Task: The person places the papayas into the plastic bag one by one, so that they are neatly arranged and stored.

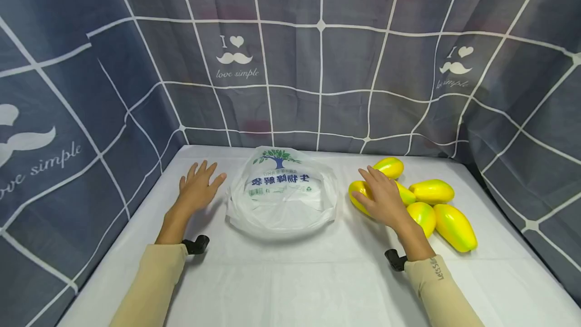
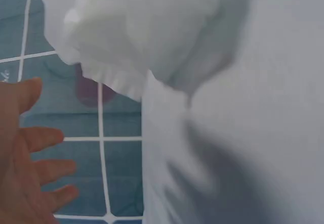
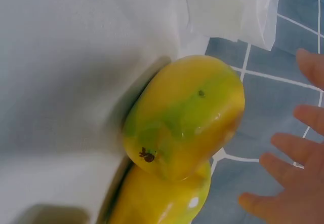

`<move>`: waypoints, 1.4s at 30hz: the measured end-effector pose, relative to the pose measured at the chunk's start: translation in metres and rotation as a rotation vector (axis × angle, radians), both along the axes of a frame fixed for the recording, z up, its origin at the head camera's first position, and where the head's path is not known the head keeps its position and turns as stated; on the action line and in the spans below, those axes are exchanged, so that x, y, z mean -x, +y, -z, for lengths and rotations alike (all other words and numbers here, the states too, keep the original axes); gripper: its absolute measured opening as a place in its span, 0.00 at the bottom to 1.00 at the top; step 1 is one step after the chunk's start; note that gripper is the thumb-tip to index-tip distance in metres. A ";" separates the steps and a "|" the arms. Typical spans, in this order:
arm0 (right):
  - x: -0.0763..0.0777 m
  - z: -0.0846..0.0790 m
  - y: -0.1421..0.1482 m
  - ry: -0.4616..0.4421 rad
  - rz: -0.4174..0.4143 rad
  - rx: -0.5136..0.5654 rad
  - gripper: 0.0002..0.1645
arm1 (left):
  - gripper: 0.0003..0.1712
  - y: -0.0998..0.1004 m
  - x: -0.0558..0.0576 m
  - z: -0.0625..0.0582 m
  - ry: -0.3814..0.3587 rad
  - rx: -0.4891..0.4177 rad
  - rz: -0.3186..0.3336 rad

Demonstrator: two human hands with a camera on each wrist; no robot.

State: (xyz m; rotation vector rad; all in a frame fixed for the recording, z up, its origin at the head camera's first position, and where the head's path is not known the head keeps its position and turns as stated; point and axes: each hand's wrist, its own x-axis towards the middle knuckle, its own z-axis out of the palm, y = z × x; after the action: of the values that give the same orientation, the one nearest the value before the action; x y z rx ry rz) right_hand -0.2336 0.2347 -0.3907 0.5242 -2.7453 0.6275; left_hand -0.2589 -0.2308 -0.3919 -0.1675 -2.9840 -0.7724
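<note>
A white plastic bag (image 1: 283,216) with a green tree print lies in the middle of the table, its mouth spread wide towards me. To its left my left hand (image 1: 196,191) hovers over the table with fingers spread, holding nothing. Several yellow-green mangoes (image 1: 455,227) lie grouped to the right of the bag. My right hand (image 1: 385,197), fingers extended, is over the left part of the group and partly covers a mango (image 1: 358,197). In the right wrist view, its fingers (image 3: 288,168) are apart from the nearest mango (image 3: 187,117).
A white cloth (image 1: 290,286) covers the table. Dark grey-blue curtains (image 1: 290,110) with white grid lines stand along the back, left and right edges. Each wrist wears a small black camera mount (image 1: 196,244).
</note>
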 end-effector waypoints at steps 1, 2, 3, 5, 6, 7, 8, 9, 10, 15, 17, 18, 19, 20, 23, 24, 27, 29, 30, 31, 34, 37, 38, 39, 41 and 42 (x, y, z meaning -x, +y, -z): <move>0.001 0.000 0.001 0.011 -0.010 0.015 0.38 | 0.44 0.001 -0.001 -0.001 0.007 -0.039 0.007; 0.001 0.000 0.001 0.013 -0.014 0.027 0.38 | 0.44 0.002 -0.001 -0.001 0.007 -0.077 0.012; 0.002 0.000 0.002 0.007 -0.015 0.038 0.38 | 0.45 0.003 -0.002 -0.002 0.000 -0.114 0.020; 0.002 0.001 0.003 -0.016 -0.013 0.057 0.39 | 0.47 0.007 -0.003 -0.004 -0.025 -0.170 0.033; 0.003 0.001 0.003 -0.030 -0.011 0.067 0.39 | 0.48 0.010 -0.004 -0.005 -0.042 -0.186 0.034; 0.003 0.002 0.004 -0.040 -0.009 0.074 0.39 | 0.49 0.012 -0.004 -0.005 -0.055 -0.195 0.037; 0.003 0.003 0.004 -0.051 -0.008 0.080 0.40 | 0.50 0.015 -0.005 -0.006 -0.067 -0.201 0.038; 0.004 0.004 0.004 -0.058 -0.007 0.086 0.40 | 0.50 0.017 -0.006 -0.006 -0.077 -0.207 0.040; 0.004 0.005 0.004 -0.061 -0.006 0.088 0.40 | 0.50 0.019 -0.006 -0.006 -0.082 -0.211 0.040; 0.007 0.012 0.005 -0.067 -0.005 0.090 0.39 | 0.49 0.025 -0.008 0.002 -0.093 -0.281 0.040; 0.007 0.014 0.005 -0.067 -0.005 0.085 0.38 | 0.48 0.025 -0.009 0.005 -0.083 -0.316 0.041; 0.007 0.014 0.005 -0.067 -0.006 0.084 0.38 | 0.47 0.026 -0.009 0.007 -0.078 -0.335 0.040; 0.008 0.015 0.006 -0.067 -0.007 0.081 0.38 | 0.46 0.026 -0.009 0.009 -0.069 -0.346 0.038; 0.007 0.015 0.006 -0.067 -0.008 0.079 0.37 | 0.45 0.026 -0.008 0.010 -0.064 -0.361 0.037; 0.007 0.016 0.007 -0.069 -0.012 0.076 0.35 | 0.43 0.028 -0.007 0.011 -0.060 -0.400 0.045; 0.007 0.016 0.007 -0.067 -0.015 0.072 0.34 | 0.43 0.029 -0.007 0.011 -0.061 -0.410 0.047; 0.009 0.017 0.008 -0.063 -0.028 0.051 0.31 | 0.42 0.032 -0.005 0.011 -0.062 -0.424 0.057; 0.009 0.018 0.008 -0.071 -0.030 0.032 0.29 | 0.42 0.032 -0.005 0.011 -0.046 -0.405 0.061; 0.009 0.018 0.008 -0.075 -0.031 0.025 0.29 | 0.42 0.032 -0.005 0.012 -0.033 -0.387 0.064; 0.009 0.018 0.007 -0.079 -0.029 0.020 0.28 | 0.41 0.032 -0.005 0.012 -0.019 -0.367 0.063; 0.007 0.017 0.007 -0.099 -0.013 0.018 0.29 | 0.39 0.033 -0.005 0.011 0.026 -0.293 0.052; 0.006 0.017 0.006 -0.105 0.001 0.021 0.32 | 0.38 0.035 -0.007 0.008 0.055 -0.220 0.032; 0.006 0.018 0.006 -0.111 0.010 0.021 0.34 | 0.38 0.036 -0.007 0.007 0.060 -0.201 0.024; 0.006 0.018 0.006 -0.115 0.017 0.020 0.35 | 0.38 0.036 -0.008 0.006 0.064 -0.181 0.018; 0.006 0.018 0.005 -0.133 0.038 0.015 0.37 | 0.39 0.038 -0.009 0.003 0.060 -0.146 -0.001; 0.007 0.018 0.005 -0.144 0.051 0.012 0.38 | 0.40 0.038 -0.010 0.002 0.052 -0.133 -0.008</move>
State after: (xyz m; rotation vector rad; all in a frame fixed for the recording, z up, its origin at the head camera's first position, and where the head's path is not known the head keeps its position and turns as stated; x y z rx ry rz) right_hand -0.2402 0.2399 -0.4086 0.4204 -2.8767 0.6942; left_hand -0.2489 -0.1927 -0.3940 -0.1658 -2.8706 -0.9471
